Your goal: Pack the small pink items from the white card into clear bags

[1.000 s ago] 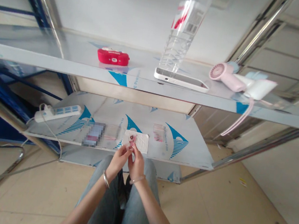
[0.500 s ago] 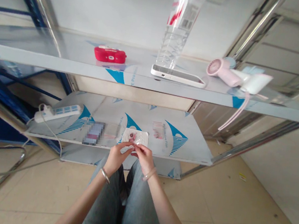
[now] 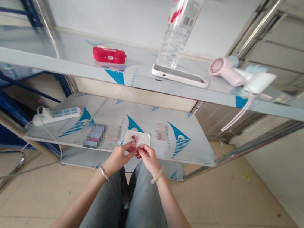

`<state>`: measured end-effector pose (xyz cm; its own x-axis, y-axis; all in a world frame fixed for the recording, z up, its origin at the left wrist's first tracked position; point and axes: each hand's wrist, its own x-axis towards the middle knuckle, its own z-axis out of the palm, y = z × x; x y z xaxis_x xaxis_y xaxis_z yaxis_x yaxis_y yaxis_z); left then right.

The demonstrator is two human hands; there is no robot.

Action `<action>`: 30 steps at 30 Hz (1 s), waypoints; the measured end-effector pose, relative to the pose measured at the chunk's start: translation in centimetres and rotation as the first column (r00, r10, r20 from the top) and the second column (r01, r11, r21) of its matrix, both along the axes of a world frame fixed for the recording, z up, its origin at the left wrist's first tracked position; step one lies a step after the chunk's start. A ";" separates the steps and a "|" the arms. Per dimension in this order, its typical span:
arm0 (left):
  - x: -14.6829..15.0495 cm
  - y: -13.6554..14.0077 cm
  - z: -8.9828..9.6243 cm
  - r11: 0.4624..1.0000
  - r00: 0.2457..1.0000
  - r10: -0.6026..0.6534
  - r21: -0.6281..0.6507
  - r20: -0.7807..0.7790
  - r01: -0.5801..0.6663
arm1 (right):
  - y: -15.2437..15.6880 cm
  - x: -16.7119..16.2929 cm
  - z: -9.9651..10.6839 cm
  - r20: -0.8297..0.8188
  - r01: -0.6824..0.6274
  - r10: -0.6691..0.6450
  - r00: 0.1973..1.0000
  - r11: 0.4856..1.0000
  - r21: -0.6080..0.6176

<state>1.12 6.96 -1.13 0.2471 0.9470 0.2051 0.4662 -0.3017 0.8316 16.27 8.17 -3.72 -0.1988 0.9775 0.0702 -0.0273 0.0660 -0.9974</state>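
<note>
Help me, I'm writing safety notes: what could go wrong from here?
Anything small slipping from the left hand or right hand, which meet at the front of the lower shelf, might fall to the floor.
The white phone lies near the front of the upper shelf; a bump could knock it off.

At lower center, the left hand point(image 3: 119, 157) and right hand point(image 3: 149, 160) angle inward, no longer pointing upward as a second ago, and their wrists are wider apart. In the upper frame, the red case point(image 3: 109, 55), bottle point(image 3: 178, 31) and pink fan point(image 3: 228, 72) appear slightly farther left.
</note>
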 end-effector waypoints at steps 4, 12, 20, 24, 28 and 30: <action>0.5 -0.2 0.3 0.996 0.971 -0.056 0.061 -0.235 0.072 | -0.4 -0.4 0.1 0.178 0.040 -0.053 0.983 0.996 0.079; 1.1 0.2 0.2 0.998 0.840 0.039 0.069 -0.541 -0.002 | -0.8 -0.4 -0.3 0.460 0.091 -0.203 0.864 0.963 0.254; 0.7 0.2 -2.1 0.999 0.717 0.026 0.041 -0.696 0.003 | -1.6 -1.9 -2.1 0.788 0.152 -0.263 0.557 0.965 0.214; 0.1 0.2 -3.4 0.995 0.669 0.102 0.065 -0.736 -0.080 | -1.9 -1.9 -2.5 0.837 0.124 -0.258 0.482 0.966 0.226; -0.2 0.2 -4.2 0.978 0.645 0.189 0.087 -0.741 -0.187 | -1.9 -1.5 -2.9 0.842 0.144 -0.267 0.468 0.963 0.226; -0.1 0.1 -4.5 0.977 0.669 0.203 0.103 -0.715 -0.186 | -1.9 -1.4 -3.2 0.824 0.179 -0.309 0.475 0.951 0.253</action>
